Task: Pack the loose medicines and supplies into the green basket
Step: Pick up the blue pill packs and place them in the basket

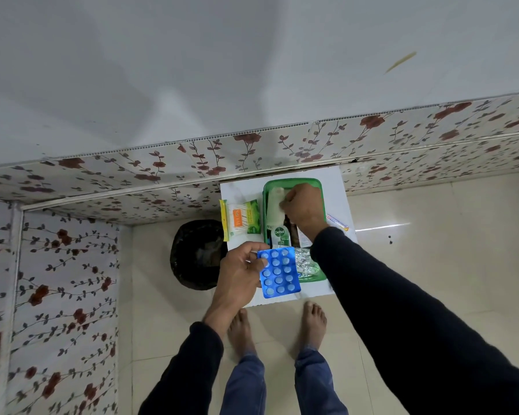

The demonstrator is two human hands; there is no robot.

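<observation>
The green basket [294, 181] stands on a small white table [240, 190]. Inside it lie a Dettol bottle [280, 233], a white bottle [274, 205] and silver foil strips [304, 262]. My right hand [304, 209] is inside the basket, its fingers closed on the white bottle. My left hand [240, 272] holds a blue blister pack of white tablets [279, 272] over the table's front edge, just in front of the basket. A pack of cotton swabs [235, 220] and a green sachet [253, 217] lie left of the basket. A thin tube [337, 222] lies to its right.
A black bin [197, 254] sits on the floor left of the table. A floral-tiled wall [162, 169] runs behind the table. My bare feet [279, 324] stand on the cream tiled floor [432, 235] in front of it.
</observation>
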